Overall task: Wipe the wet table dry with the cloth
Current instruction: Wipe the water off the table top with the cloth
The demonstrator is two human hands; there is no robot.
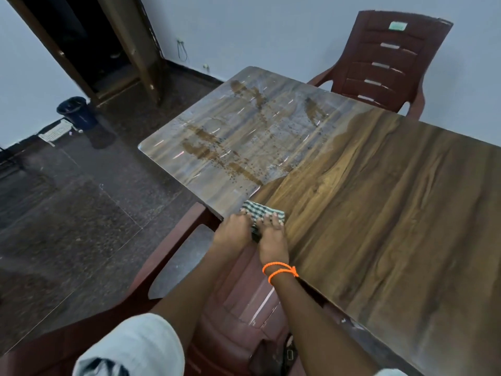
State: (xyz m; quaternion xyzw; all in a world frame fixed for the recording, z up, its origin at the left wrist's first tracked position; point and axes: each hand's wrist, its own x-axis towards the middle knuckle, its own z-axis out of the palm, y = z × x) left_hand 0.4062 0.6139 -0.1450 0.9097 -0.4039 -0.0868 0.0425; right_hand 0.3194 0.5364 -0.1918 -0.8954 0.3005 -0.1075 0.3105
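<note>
A folded green-and-white checked cloth lies at the near edge of the wooden table. My left hand and my right hand press down on it side by side, fingers stretched over the fabric. An orange cord is tied round my right wrist. The far left part of the tabletop shines with a film of water and brown streaks. The part to the right of the cloth looks matt and dry.
A maroon plastic chair stands at the table's far side. Another maroon chair sits under my arms at the near edge. A dark bin and an open doorway are at the left, across dark floor.
</note>
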